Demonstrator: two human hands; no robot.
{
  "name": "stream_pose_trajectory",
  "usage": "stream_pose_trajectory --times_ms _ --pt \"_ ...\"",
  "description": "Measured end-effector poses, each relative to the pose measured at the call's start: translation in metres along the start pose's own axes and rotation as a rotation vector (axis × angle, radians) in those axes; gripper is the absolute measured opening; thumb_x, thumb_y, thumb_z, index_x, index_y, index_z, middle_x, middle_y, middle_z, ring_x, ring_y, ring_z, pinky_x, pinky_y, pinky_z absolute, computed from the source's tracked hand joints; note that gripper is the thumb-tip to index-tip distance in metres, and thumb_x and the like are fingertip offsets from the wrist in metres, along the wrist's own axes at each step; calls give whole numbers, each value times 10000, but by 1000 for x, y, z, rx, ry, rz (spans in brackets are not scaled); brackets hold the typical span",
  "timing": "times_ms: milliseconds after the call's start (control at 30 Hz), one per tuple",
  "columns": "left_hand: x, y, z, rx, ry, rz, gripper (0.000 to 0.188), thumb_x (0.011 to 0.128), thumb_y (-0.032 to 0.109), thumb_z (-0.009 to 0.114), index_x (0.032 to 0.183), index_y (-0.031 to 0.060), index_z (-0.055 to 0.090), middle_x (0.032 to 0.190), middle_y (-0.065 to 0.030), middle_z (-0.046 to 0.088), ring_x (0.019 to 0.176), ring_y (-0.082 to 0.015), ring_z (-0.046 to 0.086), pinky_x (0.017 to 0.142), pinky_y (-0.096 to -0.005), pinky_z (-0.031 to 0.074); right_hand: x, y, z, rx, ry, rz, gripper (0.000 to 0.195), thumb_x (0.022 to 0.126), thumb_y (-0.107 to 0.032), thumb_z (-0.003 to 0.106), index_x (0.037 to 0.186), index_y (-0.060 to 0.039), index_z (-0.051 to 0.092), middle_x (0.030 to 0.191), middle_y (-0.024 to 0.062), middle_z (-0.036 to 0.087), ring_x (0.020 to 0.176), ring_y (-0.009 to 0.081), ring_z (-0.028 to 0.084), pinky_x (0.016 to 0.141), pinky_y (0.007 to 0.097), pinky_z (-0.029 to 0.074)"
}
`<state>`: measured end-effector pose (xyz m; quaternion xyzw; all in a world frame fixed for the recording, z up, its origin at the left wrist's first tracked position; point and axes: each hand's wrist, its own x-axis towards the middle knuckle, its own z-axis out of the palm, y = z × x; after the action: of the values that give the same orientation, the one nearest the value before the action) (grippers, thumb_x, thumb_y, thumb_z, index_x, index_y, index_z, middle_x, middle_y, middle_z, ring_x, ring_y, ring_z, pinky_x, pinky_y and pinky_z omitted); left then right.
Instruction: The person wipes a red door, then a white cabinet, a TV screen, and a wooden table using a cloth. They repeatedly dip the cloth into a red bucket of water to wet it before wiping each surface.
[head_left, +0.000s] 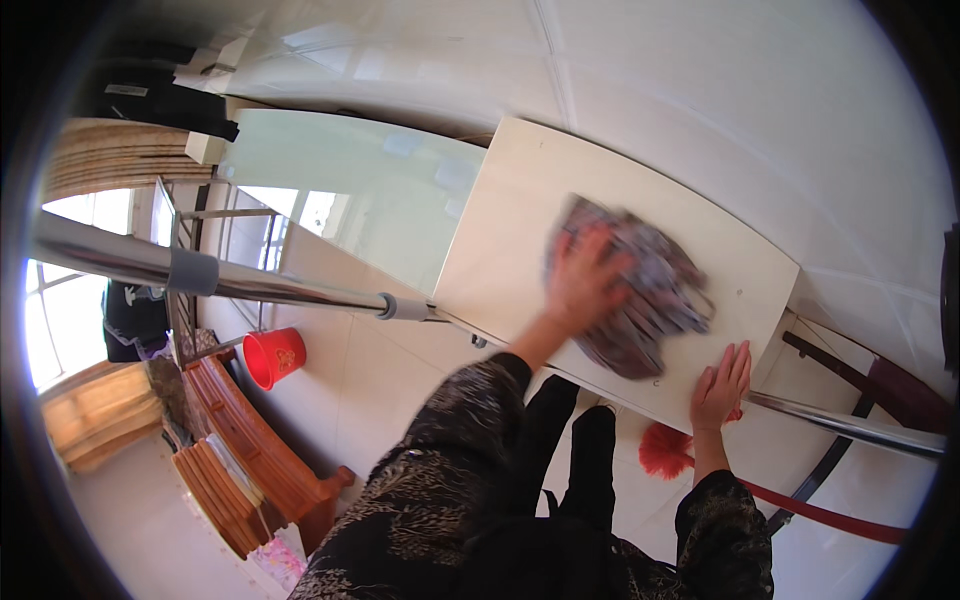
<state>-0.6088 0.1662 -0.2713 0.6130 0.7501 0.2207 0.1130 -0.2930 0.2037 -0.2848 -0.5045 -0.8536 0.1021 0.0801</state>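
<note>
Before me stands a cream-coloured flat surface (495, 247), which looks like a table or cabinet top. A crumpled patterned cloth (660, 277), grey and purplish, lies across its middle. My left hand (589, 281) rests on the left part of this cloth with its fingers spread, pressing it flat against the top; motion blurs both. Over at the near right corner, my right hand (721, 386) lies on the edge of the top, empty, with its fingers extended.
A glass-topped table (360, 180) adjoins on the left. Shiny metal poles (300, 285) cross the left side. On the floor stand a red bucket (274, 358) and a wooden bench (262, 442). A red fluffy item (664, 450) hangs near my right arm. Tiled wall (675, 97) rises behind.
</note>
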Motion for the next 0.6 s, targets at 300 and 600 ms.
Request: stream_pose_trajectory --times_ms 300,600 --pt "113 -146 -50 290 137 -372 579 745 436 637 1178 63 544 1341 -200 425 1279 -358 342 1038 -535 227 5 0 0 -7 -13 15 545 833 -212 472 1331 -14 379 1446 224 274 1297 398 297 1006 540 231" --pt "96 98 58 145 -9 118 643 726 454 661 1206 46 533 1352 -279 371 1303 -413 293 1056 -526 209 8 -5 -11 47 -81 85 537 839 -235 495 1314 -6 395 1454 214 259 1301 363 284 1021 470 229"
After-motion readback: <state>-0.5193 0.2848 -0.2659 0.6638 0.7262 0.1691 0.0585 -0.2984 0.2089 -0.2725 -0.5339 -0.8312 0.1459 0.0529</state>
